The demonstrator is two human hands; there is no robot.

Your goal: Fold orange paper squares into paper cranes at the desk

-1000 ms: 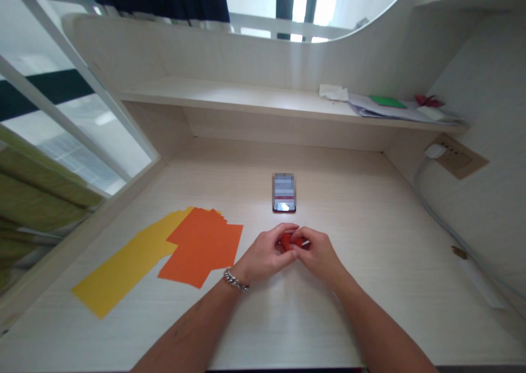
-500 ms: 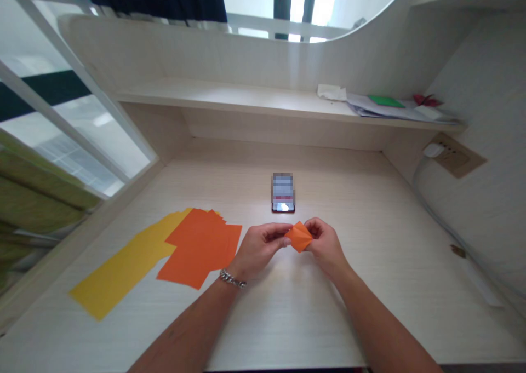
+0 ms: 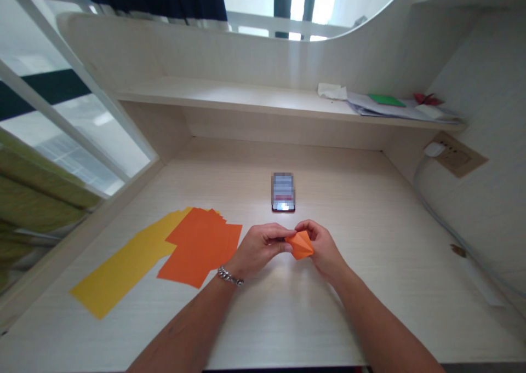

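A small folded piece of orange paper (image 3: 301, 245) is held between both hands above the desk. My left hand (image 3: 263, 245), with a chain bracelet (image 3: 230, 276) at the wrist, pinches its left edge between thumb and fingers. On the other side my right hand (image 3: 322, 245) is closed on the paper's right edge, its thumb mostly hidden. Creases run across the paper's face. Left of my hands lie overlapping orange sheets (image 3: 201, 247), partly covering yellow sheets (image 3: 123, 269). A phone (image 3: 283, 192) lies just beyond my hands, its screen lit and blurred.
A shelf (image 3: 246, 96) runs above the back of the desk (image 3: 345, 181). On it are a white tissue (image 3: 332, 91), papers, a green sheet (image 3: 386, 99) and a red folded paper shape (image 3: 427, 99). A cable (image 3: 435, 217) hangs from the wall socket (image 3: 460, 154).
The folded orange paper has tilted and shifted slightly toward me. The right fingers have moved to its upper edge, nearer the left fingertips. The sheets and phone stay put.
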